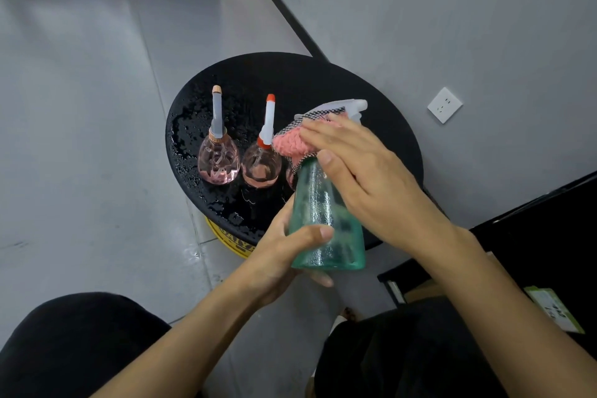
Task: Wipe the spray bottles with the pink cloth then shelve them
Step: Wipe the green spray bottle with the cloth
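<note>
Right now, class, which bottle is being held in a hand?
The green bottle, gripped low by the left hand; the pink bottles stand on the black top.

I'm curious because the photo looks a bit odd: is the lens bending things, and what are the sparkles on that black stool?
Head view: the wide lens likely tilts the wall socket and swells the forearms at the bottom; the sparkles on the black stool are light on water drops; soft glare streaks the green spray bottle; the pink cloth looks sharp.
</note>
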